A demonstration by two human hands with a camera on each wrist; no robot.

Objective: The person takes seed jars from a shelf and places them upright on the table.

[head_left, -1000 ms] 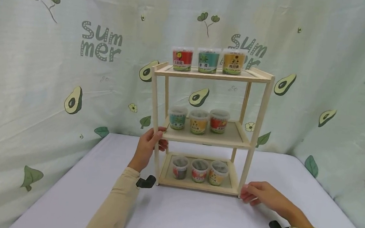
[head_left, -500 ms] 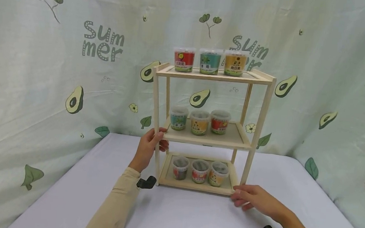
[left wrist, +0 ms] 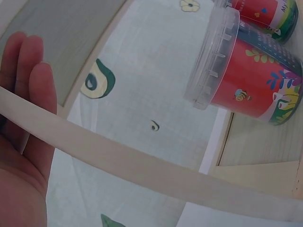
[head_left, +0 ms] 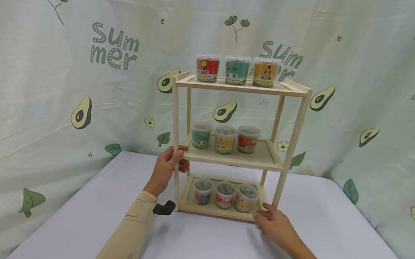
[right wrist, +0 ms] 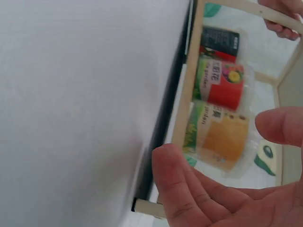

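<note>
A three-tier wooden shelf rack (head_left: 234,163) stands on the table, holding a row of cups on each tier. My left hand (head_left: 164,169) grips its front left post just below the middle tier, the post crossing the palm in the left wrist view. My right hand (head_left: 277,228) is at the front right corner of the bottom tier, fingers near the front rail (right wrist: 185,94) and thumb spread apart; contact is unclear. Closest to it stands a yellow-labelled cup (head_left: 246,198), beside a red-labelled cup (head_left: 225,195) and a dark-and-red cup (head_left: 202,191).
The middle tier carries green (head_left: 201,135), yellow (head_left: 225,140) and red (head_left: 247,139) labelled lidded cups. On the top tier are red (head_left: 207,68), teal (head_left: 237,70) and yellow (head_left: 265,72) ones. An avocado-print curtain (head_left: 121,88) hangs behind the white table (head_left: 196,245).
My right hand has moved left along the rack's front, from the right post to the bottom rail's corner. My left hand stays on the left post, and the cups keep their places.
</note>
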